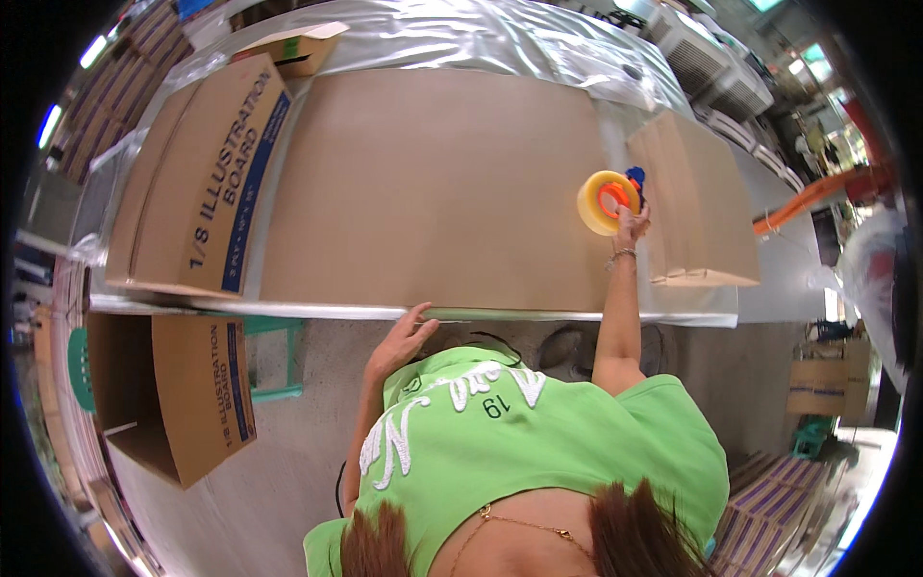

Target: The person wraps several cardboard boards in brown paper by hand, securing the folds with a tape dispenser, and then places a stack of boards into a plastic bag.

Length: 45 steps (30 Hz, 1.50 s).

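Note:
My right hand (632,225) is wrapped round a tape dispenser (590,206) with a big yellowish roll, an orange hub and a blue part at its far end. It hovers over the right end of a flat brown cardboard sheet (433,192) that covers the middle of the table. My left hand (402,342) is at the table's near edge, close to the sheet's front border. Its fingers are spread and hold nothing. Right of the dispenser stands a plain closed cardboard box (700,202).
On the table's left stands a printed cardboard box (207,178) with a blue stripe; a smaller carton (296,50) lies behind it. An open-topped box (197,394) rests on a green stool (279,361) at lower left. Clear plastic sheeting (433,43) covers the far tabletop.

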{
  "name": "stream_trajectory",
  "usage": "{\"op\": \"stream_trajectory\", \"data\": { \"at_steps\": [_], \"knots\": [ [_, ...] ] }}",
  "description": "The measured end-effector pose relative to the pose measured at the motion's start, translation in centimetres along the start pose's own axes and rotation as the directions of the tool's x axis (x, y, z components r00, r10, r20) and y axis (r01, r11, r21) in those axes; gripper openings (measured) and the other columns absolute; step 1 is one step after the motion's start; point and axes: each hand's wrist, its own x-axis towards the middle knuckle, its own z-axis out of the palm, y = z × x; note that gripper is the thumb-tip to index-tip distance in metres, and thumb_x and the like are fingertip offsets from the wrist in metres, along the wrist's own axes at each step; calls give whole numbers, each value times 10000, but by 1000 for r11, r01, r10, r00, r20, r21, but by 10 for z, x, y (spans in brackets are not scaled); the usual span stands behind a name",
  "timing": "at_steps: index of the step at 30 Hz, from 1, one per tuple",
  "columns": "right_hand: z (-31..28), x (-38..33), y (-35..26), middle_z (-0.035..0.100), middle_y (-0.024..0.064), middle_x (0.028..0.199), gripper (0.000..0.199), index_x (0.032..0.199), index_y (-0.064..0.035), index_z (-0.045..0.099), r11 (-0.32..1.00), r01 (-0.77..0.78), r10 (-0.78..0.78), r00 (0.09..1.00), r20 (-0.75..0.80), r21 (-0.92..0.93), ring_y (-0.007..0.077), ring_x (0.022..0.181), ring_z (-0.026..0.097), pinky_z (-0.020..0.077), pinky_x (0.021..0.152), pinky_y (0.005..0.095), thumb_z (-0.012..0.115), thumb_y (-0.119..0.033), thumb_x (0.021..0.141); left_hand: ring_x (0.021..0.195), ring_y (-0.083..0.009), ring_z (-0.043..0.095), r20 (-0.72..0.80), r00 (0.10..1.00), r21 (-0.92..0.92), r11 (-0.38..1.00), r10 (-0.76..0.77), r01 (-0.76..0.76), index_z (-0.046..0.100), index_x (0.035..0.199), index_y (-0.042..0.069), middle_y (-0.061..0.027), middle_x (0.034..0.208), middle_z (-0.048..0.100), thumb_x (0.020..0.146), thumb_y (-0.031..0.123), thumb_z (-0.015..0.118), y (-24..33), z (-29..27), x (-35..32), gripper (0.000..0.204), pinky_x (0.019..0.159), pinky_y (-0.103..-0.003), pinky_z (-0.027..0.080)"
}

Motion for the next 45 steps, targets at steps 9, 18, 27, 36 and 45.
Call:
{"op": "stream_trajectory", "data": {
  "at_steps": [9,18,27,36,45],
  "knots": [
    [-27,-6,14,651,124,1061,680,1312,29,465,856,-291,99,904,417,428,223,877,663,573,778,336,634,88,656,1120,-288,572,-27,999,130,991,36,-33,396,1432,79,-199,1269,549,988,405,545,0,-8,5,571,898,-373,492],
    [-74,-21,-25,600,226,1243,614,1340,-118,535,998,57,-54,942,330,2,298,1268,455,288,1110,476,771,-255,789,1117,-263,569,26,1000,115,993,-16,13,407,1431,93,-172,1202,581,992,453,523,16,-21,10,580,959,-357,466],
    [-79,-78,-110,628,30,1047,297,1204,-52,638,730,-305,-60,863,502,611,132,911,603,507,815,263,640,-70,908,1051,-190,559,42,898,-39,898,439,-437,411,1440,50,-94,1164,560,968,377,580,155,-48,-49,598,895,-315,463],
    [-24,-196,-267,622,-24,956,253,1156,-64,658,837,-126,-408,504,761,532,68,850,572,461,776,229,646,-155,921,951,-201,593,360,-241,-347,-111,901,-931,487,1347,210,-60,1245,575,913,531,608,258,-90,-234,553,818,-399,492],
    [53,-353,-448,615,-28,940,275,1153,-48,648,828,34,-559,121,820,559,49,842,554,452,815,227,651,-217,936,926,-266,600,626,200,-172,384,754,-907,550,1244,147,-90,1109,600,912,435,643,203,-230,-284,450,748,-391,466]
  ]
}}
